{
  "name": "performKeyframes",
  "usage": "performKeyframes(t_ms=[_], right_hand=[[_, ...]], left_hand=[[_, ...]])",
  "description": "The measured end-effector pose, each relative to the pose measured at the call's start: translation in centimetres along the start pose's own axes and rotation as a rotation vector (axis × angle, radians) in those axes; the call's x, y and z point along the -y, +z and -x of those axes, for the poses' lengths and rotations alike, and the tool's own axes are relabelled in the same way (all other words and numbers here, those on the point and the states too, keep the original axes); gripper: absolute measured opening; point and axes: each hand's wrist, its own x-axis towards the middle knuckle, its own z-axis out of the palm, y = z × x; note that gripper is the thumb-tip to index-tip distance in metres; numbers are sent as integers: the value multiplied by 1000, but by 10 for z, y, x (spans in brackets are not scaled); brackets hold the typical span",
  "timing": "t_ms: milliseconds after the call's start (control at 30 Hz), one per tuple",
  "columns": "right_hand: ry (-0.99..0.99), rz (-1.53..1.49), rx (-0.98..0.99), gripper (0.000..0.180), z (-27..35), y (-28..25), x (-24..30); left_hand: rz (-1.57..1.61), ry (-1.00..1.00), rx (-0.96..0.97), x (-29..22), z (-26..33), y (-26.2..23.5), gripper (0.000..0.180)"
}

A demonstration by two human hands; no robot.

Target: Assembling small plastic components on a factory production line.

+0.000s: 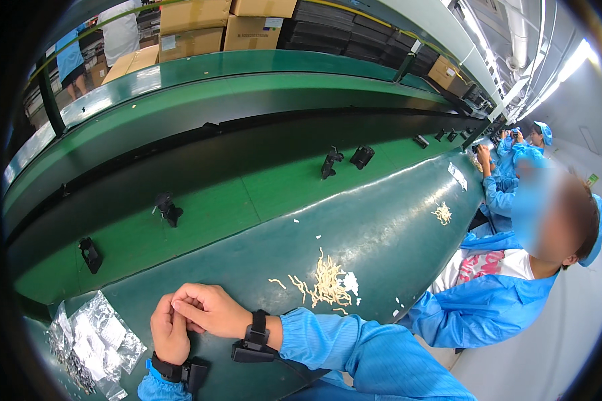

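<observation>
Just above the bench's near edge, my left hand and my right hand are pressed together, fingertips meeting. Both are closed; anything between the fingers is hidden. A black strap with a small black box circles each wrist. To the left of my hands lie clear plastic bags with white contents, beside a spread of small dark parts. Off to the right, beyond my right forearm, is a loose pile of cream-coloured, thin curled strips with white bits at its side.
A green conveyor belt runs past the bench, carrying several black parts such as a black bracket-like piece. A co-worker in blue sits close on my right, others farther along. Cardboard boxes stand beyond the belt.
</observation>
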Motion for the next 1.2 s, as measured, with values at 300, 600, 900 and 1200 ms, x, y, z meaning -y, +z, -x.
performKeyframes(t_ms=[300,600,900,1200], right_hand=[[-25,68,-13,15,2,-5,3],[89,29,-41,16,2,-1,-2],[86,105,-84,12,-4,-1,3],[-45,760,15,28,-77,16,45]], left_hand=[[-28,6,7,1,-3,3,24],[-26,49,-3,-6,-1,0,21],[28,43,-14,-11,5,-4,18],[74,-3,-36,-7,1,-4,73]])
